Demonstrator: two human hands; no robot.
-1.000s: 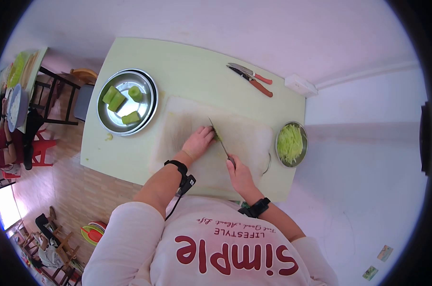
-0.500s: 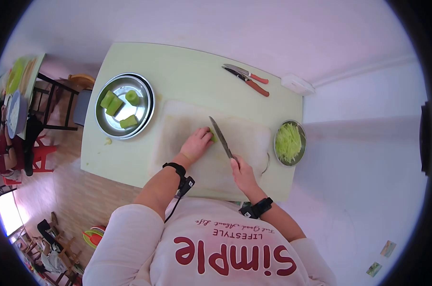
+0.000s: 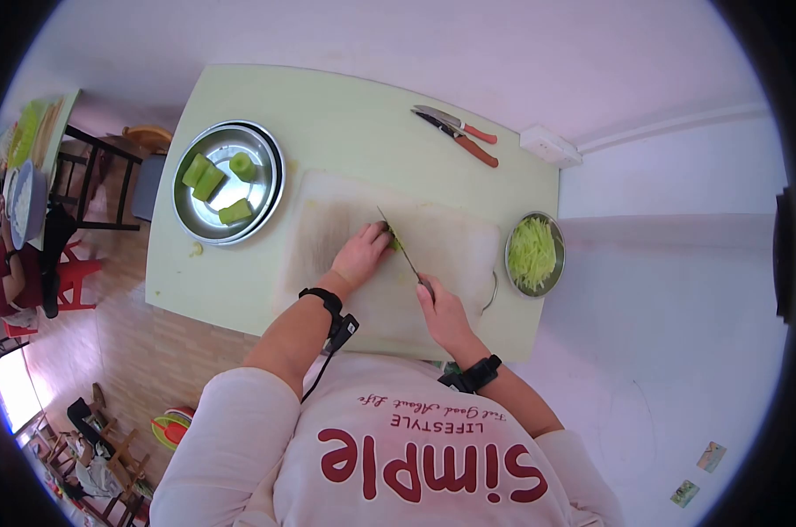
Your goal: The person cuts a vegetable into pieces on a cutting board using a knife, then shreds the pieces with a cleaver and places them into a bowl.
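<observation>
On the white cutting board (image 3: pixel 345 206), my left hand (image 3: pixel 361 255) is closed with its fingertips on a small piece of green vegetable (image 3: pixel 395 244), mostly hidden by the fingers. My right hand (image 3: pixel 446 316) grips the handle of a kitchen knife (image 3: pixel 405 252). The blade appears nearly edge-on and lies right against the green piece, beside my left fingertips. To the left, a steel dish (image 3: pixel 227 215) stacked on another holds several peeled green chunks (image 3: pixel 208 184). At the right, a metal bowl (image 3: pixel 553 284) contains thin pale-green shreds (image 3: pixel 531 253).
Two more knives (image 3: pixel 468 145) with reddish handles lie near the table's back right edge, close to a white box (image 3: pixel 550 146) by the wall. Small green scraps (image 3: pixel 196 249) lie below the dishes. At far left, another person (image 3: pixel 13 281) sits by a second table.
The knife has moved slightly left against the green piece, and its blade has turned from showing its broad side to nearly edge-on. My left hand stays on the piece.
</observation>
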